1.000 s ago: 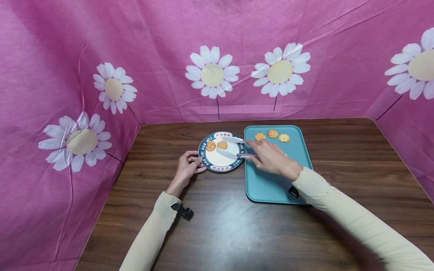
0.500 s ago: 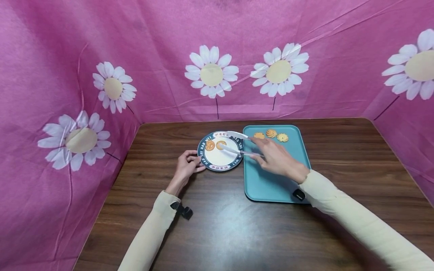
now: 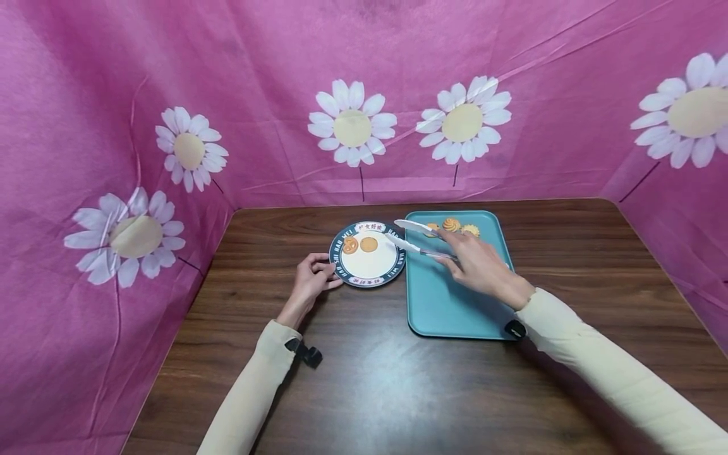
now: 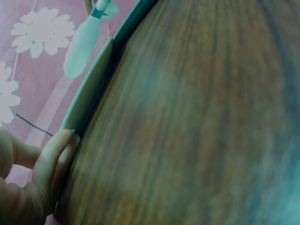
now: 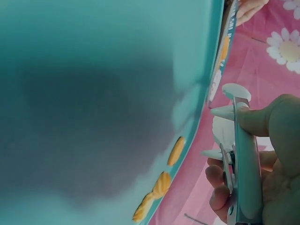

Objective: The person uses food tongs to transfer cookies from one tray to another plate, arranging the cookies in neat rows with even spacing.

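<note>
My left hand point(image 3: 311, 278) holds the near left rim of a round plate point(image 3: 368, 282) with a dark patterned border, fingertips at its edge. On the plate lie a pretzel-like cookie point(image 3: 350, 245) and a plain round cookie point(image 3: 368, 244). My right hand point(image 3: 482, 265) grips tongs point(image 3: 411, 246) with white tips, thumb on one arm and fingers round the other. The tongs' arms are spread, with nothing between the tips, over the plate's right edge and the tray. In the right wrist view, the tongs point(image 5: 248, 173) show from the side.
A teal tray point(image 3: 455, 313) stands right beside the plate on the wooden table point(image 3: 364, 379). At its far end lie a swirl cookie point(image 3: 452, 224), a scalloped cookie point(image 3: 471, 230) and a round one point(image 3: 432, 229), partly behind the tongs. Pink flowered cloth point(image 3: 273, 126) hangs behind.
The tongs have moved right, away from the round cookie, which stays on the plate. My right hand has shifted right over the tray. My left hand keeps its place at the rim.
</note>
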Action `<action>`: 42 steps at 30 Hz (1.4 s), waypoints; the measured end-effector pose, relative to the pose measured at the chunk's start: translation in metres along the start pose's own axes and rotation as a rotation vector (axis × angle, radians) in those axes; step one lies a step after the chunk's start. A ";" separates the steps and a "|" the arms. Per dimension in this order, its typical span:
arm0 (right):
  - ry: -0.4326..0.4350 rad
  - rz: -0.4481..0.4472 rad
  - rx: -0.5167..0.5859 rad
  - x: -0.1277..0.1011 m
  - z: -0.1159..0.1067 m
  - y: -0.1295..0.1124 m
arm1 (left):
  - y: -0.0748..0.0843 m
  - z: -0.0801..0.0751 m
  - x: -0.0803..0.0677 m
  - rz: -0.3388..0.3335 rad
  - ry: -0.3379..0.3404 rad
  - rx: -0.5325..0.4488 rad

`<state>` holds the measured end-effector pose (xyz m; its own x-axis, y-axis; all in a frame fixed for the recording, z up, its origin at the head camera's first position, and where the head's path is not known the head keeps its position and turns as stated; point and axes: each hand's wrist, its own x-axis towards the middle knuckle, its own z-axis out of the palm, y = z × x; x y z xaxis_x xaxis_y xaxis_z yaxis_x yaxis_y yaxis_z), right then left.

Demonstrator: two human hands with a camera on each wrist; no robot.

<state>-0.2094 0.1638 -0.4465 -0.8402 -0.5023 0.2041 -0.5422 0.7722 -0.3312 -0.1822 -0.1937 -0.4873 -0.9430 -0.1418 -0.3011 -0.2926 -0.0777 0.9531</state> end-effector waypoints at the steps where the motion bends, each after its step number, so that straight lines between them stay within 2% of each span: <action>1: 0.000 0.003 -0.002 -0.001 0.000 0.002 | 0.000 0.000 0.000 -0.001 0.000 0.000; 15: 0.040 0.023 -0.045 -0.021 0.000 0.021 | -0.005 -0.003 0.001 -0.002 0.008 -0.003; 24: 0.036 0.090 -0.078 -0.026 -0.008 0.030 | -0.006 -0.003 0.000 -0.012 0.018 0.003; 42: 0.137 0.052 -0.112 -0.034 -0.020 0.053 | -0.002 -0.001 0.000 -0.005 0.003 -0.005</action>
<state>-0.2098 0.2298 -0.4531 -0.8562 -0.4092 0.3155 -0.4894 0.8380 -0.2413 -0.1812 -0.1944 -0.4892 -0.9410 -0.1445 -0.3060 -0.2965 -0.0835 0.9514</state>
